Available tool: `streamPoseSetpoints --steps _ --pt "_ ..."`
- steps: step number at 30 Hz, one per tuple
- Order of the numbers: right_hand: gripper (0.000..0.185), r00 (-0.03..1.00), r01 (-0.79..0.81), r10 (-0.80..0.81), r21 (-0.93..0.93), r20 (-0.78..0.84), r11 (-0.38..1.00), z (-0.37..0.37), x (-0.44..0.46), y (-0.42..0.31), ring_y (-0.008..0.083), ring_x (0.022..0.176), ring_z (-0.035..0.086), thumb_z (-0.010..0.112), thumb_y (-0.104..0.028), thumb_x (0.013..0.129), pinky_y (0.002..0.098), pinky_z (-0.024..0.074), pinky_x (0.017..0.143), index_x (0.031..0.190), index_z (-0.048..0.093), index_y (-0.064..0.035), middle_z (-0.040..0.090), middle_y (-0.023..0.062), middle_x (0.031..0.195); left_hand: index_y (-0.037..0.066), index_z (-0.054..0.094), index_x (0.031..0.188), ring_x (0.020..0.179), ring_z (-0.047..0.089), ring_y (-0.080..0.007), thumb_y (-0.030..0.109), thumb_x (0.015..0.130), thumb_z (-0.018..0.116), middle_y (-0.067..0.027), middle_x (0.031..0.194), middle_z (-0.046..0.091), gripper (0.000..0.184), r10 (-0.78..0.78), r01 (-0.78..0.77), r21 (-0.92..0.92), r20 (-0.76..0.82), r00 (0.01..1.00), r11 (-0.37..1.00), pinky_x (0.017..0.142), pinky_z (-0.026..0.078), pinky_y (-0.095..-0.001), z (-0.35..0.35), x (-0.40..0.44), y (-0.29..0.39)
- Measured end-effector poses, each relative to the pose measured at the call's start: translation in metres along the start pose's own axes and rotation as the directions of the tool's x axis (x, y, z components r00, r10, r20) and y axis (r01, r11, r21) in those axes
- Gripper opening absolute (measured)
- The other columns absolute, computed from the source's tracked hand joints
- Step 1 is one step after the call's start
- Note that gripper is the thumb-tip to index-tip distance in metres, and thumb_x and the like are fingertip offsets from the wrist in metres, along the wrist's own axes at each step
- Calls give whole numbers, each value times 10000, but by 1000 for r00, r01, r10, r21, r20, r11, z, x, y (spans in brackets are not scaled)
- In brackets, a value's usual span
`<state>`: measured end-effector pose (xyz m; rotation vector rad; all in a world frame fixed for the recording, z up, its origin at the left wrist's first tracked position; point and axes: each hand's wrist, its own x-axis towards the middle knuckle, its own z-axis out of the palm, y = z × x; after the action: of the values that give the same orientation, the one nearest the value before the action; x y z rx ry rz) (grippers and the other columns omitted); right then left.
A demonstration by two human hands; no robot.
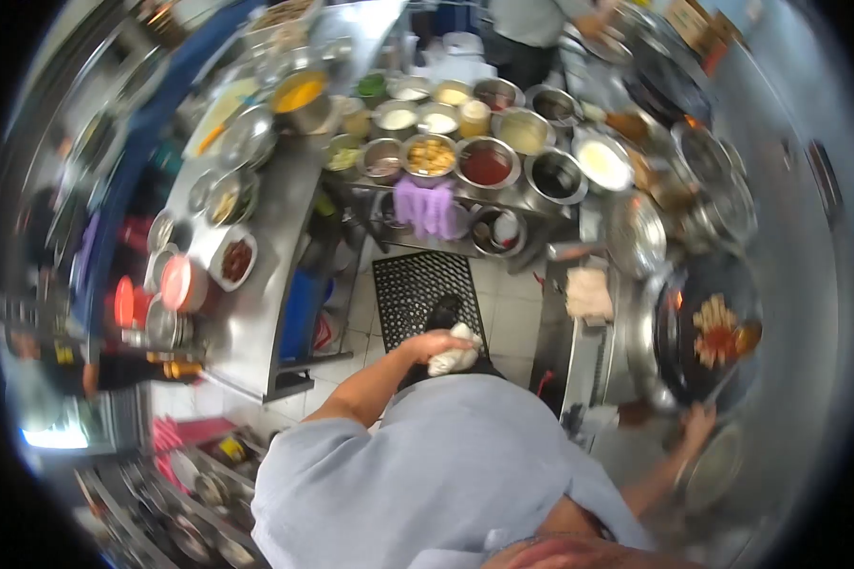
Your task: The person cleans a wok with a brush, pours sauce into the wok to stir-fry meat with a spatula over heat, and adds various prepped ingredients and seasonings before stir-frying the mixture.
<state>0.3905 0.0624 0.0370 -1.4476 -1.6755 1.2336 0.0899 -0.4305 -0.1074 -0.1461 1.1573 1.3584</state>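
My left hand (429,346) is closed around a bunched white cloth (455,351) in front of my body. Off to the right, my right hand (698,429) grips the handle of what looks like a ladle (729,382). Its far end reaches into a large dark wok (676,365), where a brownish-yellow rounded shape shows, too blurred to make out fully. In the wok lie pale chunks of food (714,318) with a red sauce or powder on them.
Bowls of sauces and ingredients, including a red sauce bowl (487,163), fill the counter ahead. A steel table (289,218) with dishes runs along the left. A black perforated mat (417,284) lies on the floor. Another person (529,24) stands at the far end.
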Motion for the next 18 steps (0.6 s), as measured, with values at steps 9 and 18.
streamPoseSetpoints --steps 9,18 --pt "553 648 -724 -511 665 565 -182 95 -111 -4 103 398 339 374 -126 934 259 341 355 1460 211 -72 397 10 621 -39 567 1166 879 638 -211 312 787 694 -130 1057 635 532 22 -36 -42 -295 955 998 762 514 -306 -84 -10 -15" --pt "531 153 -943 -442 265 884 204 257 -176 -23 76 337 302 345 -196 947 257 250 280 1460 233 -116 382 -1 566 0 627 1091 742 644 -202 371 784 678 -97 948 668 485 151 -121 98 -434 888 988 637 503 -302 -216 -33 -24"
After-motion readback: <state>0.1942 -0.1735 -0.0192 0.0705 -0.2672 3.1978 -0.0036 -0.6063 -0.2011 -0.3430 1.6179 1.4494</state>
